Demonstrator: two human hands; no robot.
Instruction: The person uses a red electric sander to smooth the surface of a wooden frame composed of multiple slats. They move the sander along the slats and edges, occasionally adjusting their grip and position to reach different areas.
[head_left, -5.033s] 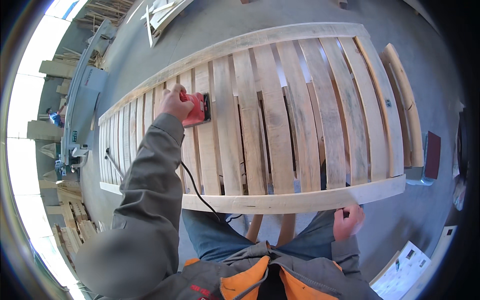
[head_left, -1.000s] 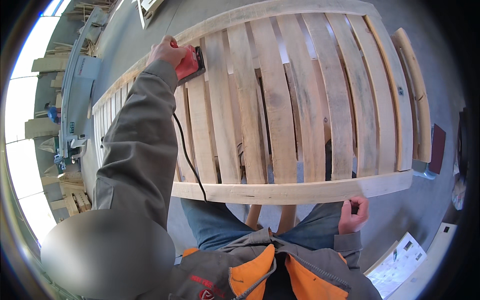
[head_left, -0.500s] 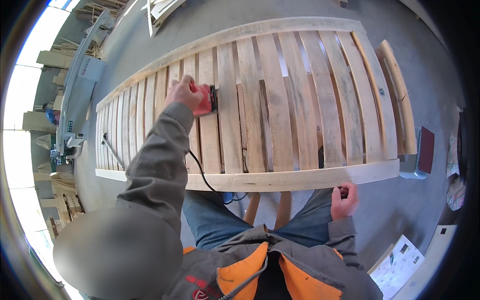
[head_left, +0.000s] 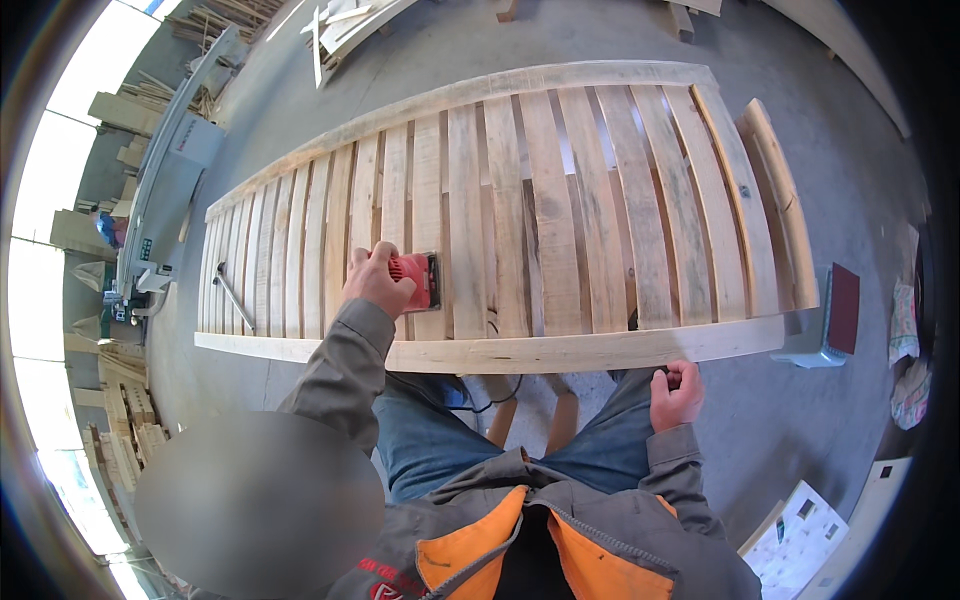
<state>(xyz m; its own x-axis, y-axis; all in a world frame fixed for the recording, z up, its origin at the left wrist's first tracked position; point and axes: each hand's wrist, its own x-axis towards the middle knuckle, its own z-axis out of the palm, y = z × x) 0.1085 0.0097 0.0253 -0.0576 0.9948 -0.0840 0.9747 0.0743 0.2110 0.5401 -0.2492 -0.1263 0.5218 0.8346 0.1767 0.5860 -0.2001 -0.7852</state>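
My left hand (head_left: 377,283) is wrapped around a red electric sander (head_left: 418,280) with a dark pad. The sander lies against the slats of a long wooden slatted frame (head_left: 490,352), left of its middle and close to the near rail. A dark cord (head_left: 490,405) shows below that rail, above the floor. My right hand (head_left: 677,396) is curled closed beside my thigh, just below the near rail toward its right end. Whether its fingers hold anything is hidden.
A hammer (head_left: 234,298) rests on the slats at the left. Past the right end are a loose board (head_left: 780,205) and a pale blue stool-like object with a dark red top (head_left: 842,308). A long grey machine (head_left: 165,190) and stacked timber (head_left: 125,410) stand left; more boards (head_left: 355,30) lie beyond the far rail.
My left hand has drawn the sander toward me along the slats, from near the middle of their length to close by the near rail. My right hand stays curled by my thigh.
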